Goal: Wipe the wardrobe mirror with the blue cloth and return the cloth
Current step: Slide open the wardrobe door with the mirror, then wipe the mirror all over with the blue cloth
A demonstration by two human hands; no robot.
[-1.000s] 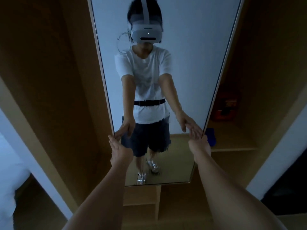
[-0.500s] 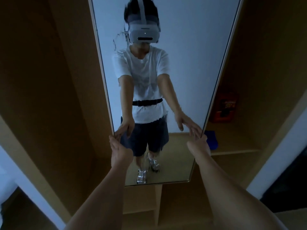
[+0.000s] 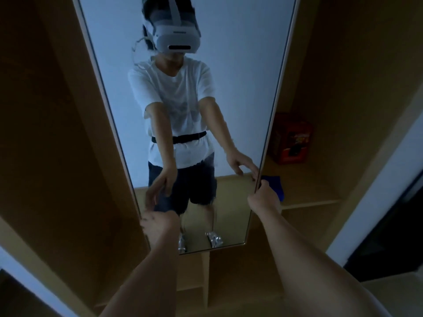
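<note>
the cloth [image 3: 274, 185] lies just right of the right hand [image 3: 265, 197], which seems to grip the mirror [image 3: 229, 88] edge; the left hand [image 3: 158, 225] grips the other edge.

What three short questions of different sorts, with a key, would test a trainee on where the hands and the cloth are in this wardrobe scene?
1. True or false: the blue cloth is in the right hand.
2. Multiple choice: the red box stands (A) on the floor, (B) on the shelf behind the cloth, (C) on top of the mirror.
3. Fill in: the left hand is at the mirror's ____ edge.

Key: 1 false, it lies on the shelf; 2 B; 3 left, low down. The right hand has its grip on the mirror's right edge.
</note>
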